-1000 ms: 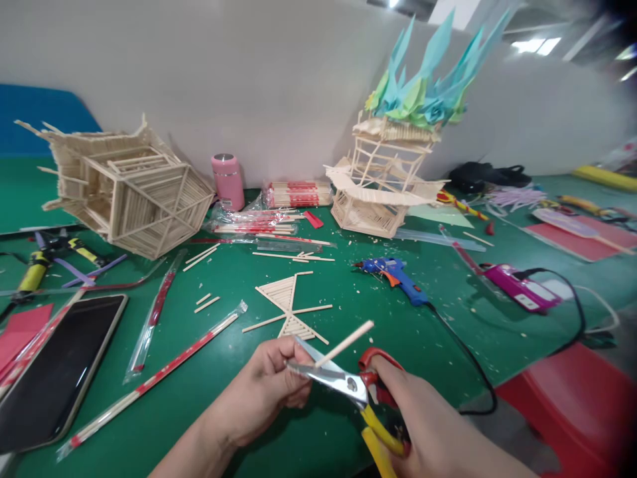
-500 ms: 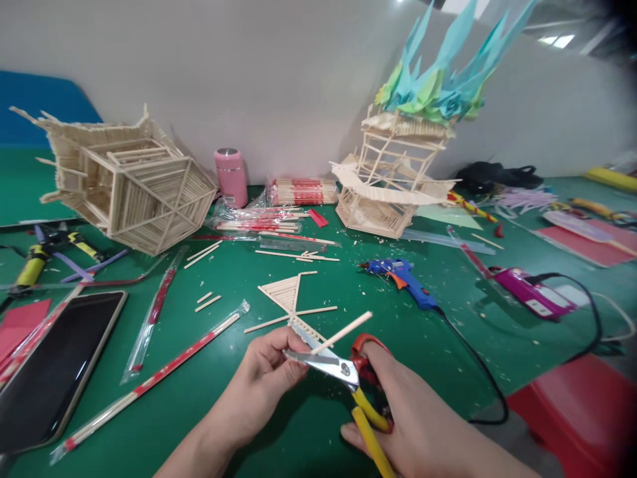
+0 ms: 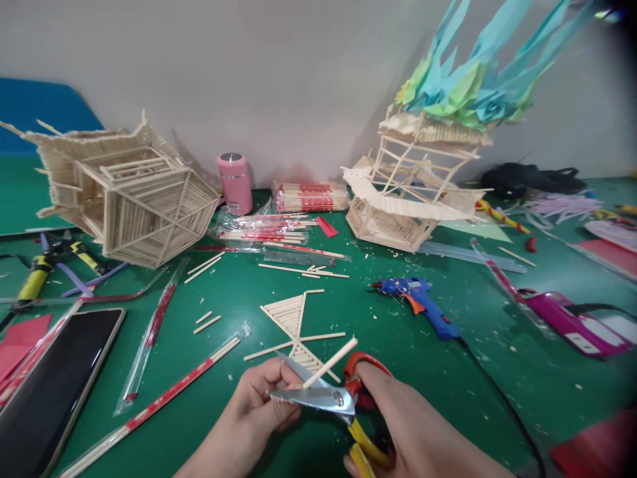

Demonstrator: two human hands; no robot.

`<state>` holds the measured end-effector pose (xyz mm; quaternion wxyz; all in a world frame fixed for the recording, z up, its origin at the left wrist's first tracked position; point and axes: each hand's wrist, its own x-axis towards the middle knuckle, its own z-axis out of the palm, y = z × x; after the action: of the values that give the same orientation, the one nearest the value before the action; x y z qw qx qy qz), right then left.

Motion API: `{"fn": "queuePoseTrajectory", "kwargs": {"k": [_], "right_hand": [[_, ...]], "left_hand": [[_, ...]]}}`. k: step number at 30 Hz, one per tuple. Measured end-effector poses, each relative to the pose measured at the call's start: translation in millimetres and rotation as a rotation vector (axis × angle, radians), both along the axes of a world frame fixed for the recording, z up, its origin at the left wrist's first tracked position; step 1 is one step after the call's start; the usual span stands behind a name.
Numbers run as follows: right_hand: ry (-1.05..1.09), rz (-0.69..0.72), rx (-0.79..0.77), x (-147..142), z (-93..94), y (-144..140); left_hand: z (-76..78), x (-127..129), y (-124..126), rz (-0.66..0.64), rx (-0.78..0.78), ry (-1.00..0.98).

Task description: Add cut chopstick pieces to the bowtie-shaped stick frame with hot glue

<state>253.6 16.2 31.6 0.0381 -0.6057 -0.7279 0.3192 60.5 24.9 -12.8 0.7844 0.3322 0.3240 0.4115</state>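
The thin wooden stick (image 3: 330, 362) slants with its long axis running from the left hand's fingertips up and away to the right, its free, squarely cut end pointing toward the blue glue gun (image 3: 421, 306). It is pale, smooth and round like a skewer. The left hand (image 3: 259, 403) pinches its lower end, fingers closed on it. The stick lies across the steel blades of the scissors (image 3: 326, 397), which stand a little apart and point left toward that hand. The right hand (image 3: 413, 431) grips the scissors by their red and yellow handles, fingers closed through the loops.

Just beyond the hands, a flat bow-tie panel of glued sticks (image 3: 294, 323) lies on the green mat (image 3: 239, 285). Farther left lie wrapped chopsticks (image 3: 164, 393) in clear sleeves with red print too small to read, and a dark phone (image 3: 54, 382). At the far edge stand a stick-built house (image 3: 124, 196), a pink cylindrical bottle (image 3: 234, 182), and a stick tower (image 3: 408, 192) topped with folded blue-green paper.
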Motion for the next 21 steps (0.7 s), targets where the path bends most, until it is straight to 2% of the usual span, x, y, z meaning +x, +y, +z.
{"fn": "queuePoseTrajectory", "kwargs": {"k": [9, 14, 18, 21], "right_hand": [[0.018, 0.000, 0.031, 4.9, -8.2, -11.1], [0.018, -0.036, 0.038, 2.4, -2.7, -9.6], [-0.007, -0.003, 0.027, 0.0, 3.7, -4.0], [0.002, 0.020, 0.010, -0.7, 6.8, -1.1]], "left_hand": [[-4.9, 4.6, -7.5, 0.108, -0.004, 0.122], [-0.8, 4.5, -9.0, 0.151, 0.000, 0.163], [2.5, 4.7, -8.3, 0.090, -0.096, 0.084], [4.0, 4.0, -7.0, 0.048, -0.110, 0.041]]}}
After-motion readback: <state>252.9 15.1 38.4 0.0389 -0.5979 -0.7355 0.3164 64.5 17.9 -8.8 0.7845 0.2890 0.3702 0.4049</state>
